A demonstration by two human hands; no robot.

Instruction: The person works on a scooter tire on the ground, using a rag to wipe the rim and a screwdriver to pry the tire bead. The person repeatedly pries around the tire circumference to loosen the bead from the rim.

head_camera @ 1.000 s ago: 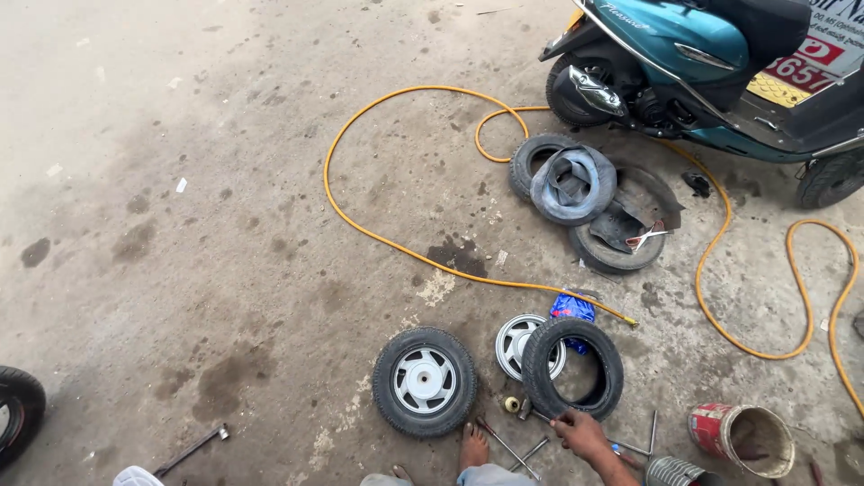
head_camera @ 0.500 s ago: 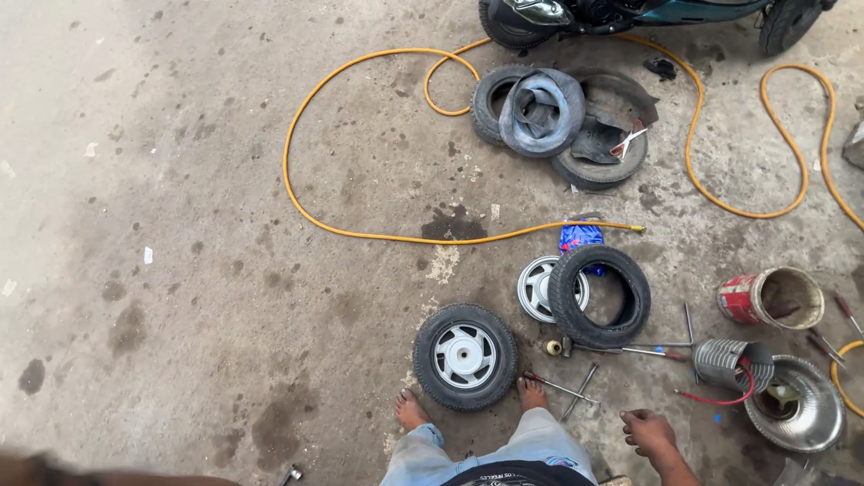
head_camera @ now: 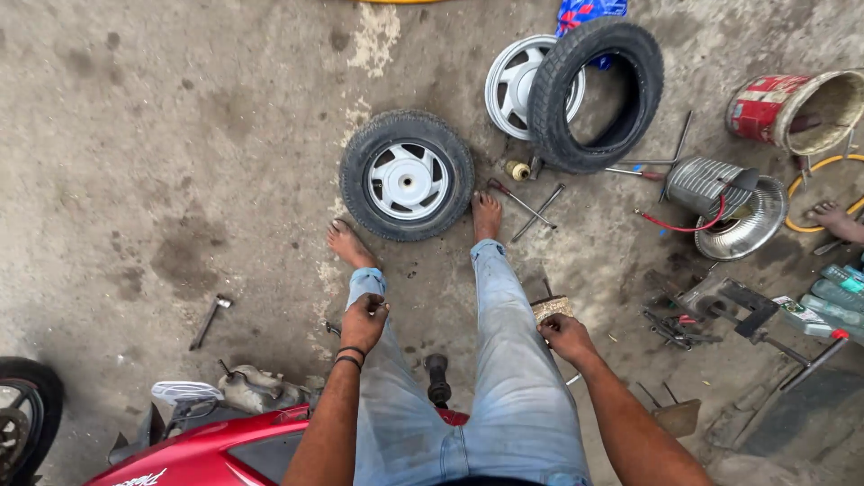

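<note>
Now the person stands over the wheel (head_camera: 407,175) (it lay farther ahead a moment ago), bare feet just beside it on the floor. Left hand (head_camera: 363,321) rests half-curled and empty on the thigh; right hand (head_camera: 565,337) grips a small block (head_camera: 551,309).

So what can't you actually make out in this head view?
- Right hand: its grip on the small tan block is hidden by the fingers.
- Bare tyre: covers part of the loose white rim.
- Black wheel: cut off by the left edge.
- Small tools: too small to identify.
</note>
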